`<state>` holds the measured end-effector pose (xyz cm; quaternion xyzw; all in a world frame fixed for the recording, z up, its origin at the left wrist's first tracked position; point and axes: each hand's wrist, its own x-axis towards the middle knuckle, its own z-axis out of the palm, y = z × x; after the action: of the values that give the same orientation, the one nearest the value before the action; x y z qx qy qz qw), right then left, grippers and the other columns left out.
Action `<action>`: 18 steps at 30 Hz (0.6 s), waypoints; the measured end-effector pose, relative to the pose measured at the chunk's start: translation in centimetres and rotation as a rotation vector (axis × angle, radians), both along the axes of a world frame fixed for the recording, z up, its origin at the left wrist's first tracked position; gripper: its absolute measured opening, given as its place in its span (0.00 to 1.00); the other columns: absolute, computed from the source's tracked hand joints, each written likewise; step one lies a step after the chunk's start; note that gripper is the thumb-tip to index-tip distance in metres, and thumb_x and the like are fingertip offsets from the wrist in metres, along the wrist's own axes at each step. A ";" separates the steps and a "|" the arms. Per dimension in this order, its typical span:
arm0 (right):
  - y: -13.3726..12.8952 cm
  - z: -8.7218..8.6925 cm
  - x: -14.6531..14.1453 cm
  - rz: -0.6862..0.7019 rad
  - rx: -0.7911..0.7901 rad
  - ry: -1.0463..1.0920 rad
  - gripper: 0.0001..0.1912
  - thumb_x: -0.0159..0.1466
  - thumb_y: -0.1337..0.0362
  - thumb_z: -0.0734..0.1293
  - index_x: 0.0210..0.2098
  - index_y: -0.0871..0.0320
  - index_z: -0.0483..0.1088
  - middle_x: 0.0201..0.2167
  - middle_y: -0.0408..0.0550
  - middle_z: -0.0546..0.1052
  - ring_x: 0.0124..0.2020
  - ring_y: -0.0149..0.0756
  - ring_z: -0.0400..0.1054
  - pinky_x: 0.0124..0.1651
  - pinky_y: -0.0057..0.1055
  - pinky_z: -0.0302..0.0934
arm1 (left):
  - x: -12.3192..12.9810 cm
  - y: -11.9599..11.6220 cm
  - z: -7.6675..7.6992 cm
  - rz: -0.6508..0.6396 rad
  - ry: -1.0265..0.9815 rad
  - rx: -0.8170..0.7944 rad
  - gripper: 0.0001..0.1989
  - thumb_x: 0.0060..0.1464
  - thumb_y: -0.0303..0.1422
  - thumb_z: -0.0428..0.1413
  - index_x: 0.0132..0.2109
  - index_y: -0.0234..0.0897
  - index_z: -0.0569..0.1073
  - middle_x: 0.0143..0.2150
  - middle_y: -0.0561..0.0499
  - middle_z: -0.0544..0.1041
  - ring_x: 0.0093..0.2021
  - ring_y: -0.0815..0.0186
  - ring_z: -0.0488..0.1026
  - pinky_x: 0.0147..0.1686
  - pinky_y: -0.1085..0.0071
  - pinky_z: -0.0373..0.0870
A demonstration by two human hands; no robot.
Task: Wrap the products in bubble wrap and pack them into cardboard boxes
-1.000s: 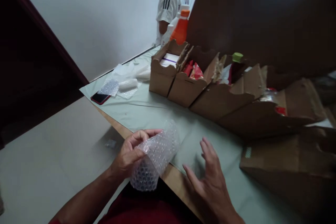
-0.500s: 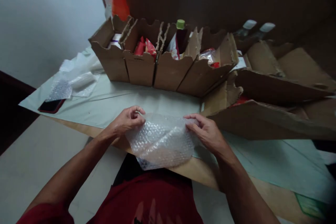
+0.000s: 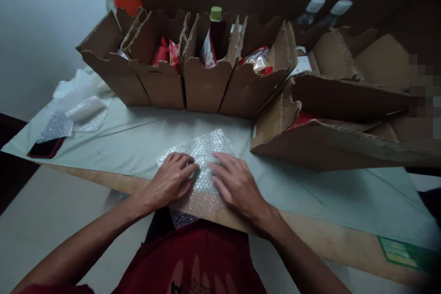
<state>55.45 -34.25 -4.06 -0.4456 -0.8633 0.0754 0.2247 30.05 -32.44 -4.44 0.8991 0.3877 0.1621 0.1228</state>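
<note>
A sheet of clear bubble wrap (image 3: 206,147) lies on the pale cloth at the table's front edge, its near end hanging over toward my lap. On its left part rests my left hand (image 3: 174,177), palm down with bent, spread fingers. My right hand (image 3: 234,179) is on or just over the right part, fingers apart and slightly blurred. Neither hand grips the sheet. A strip of the wrap shows between the two hands.
Cardboard bins (image 3: 203,82) holding packets and a green-capped bottle (image 3: 216,14) line the back. More boxes (image 3: 330,142) stand at the right. Bubble wrap pieces (image 3: 86,108) and a phone (image 3: 46,147) lie at the left. Two white-capped bottles (image 3: 315,5) stand behind.
Both hands have let go of the sheet's upper edge and come closer together on top of it. The sheet now lies flatter, farther onto the table. The view has shifted.
</note>
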 end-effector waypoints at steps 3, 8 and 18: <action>-0.3 -0.9 1.3 0.046 -0.070 -0.104 0.13 0.71 0.65 0.64 0.53 0.54 0.76 0.59 0.53 0.78 0.60 0.47 0.71 0.57 0.49 0.67 | 0.3 -0.2 -0.8 -0.006 0.011 -0.073 0.16 0.62 0.28 0.54 0.56 0.37 0.74 0.58 0.39 0.75 0.57 0.50 0.70 0.58 0.47 0.69; -3.2 -1.4 8.6 -0.277 -0.028 -0.117 0.17 0.72 0.64 0.61 0.56 0.53 0.75 0.53 0.53 0.81 0.57 0.49 0.74 0.53 0.50 0.68 | -0.5 0.1 -1.6 -0.010 -0.040 -0.106 0.16 0.62 0.28 0.54 0.56 0.39 0.74 0.60 0.40 0.74 0.60 0.49 0.68 0.61 0.45 0.66; -1.9 0.3 5.4 0.096 -0.108 0.130 0.17 0.66 0.75 0.63 0.47 0.54 0.79 0.56 0.53 0.80 0.61 0.45 0.72 0.60 0.50 0.69 | -2.6 -3.2 1.7 -0.034 -0.137 -0.180 0.32 0.59 0.46 0.61 0.68 0.49 0.66 0.70 0.41 0.68 0.69 0.42 0.63 0.66 0.40 0.63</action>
<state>60.89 -36.11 -3.76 -0.4095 -0.8618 0.1614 0.2521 27.46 -35.60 -2.78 0.8777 0.3759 0.1858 0.2321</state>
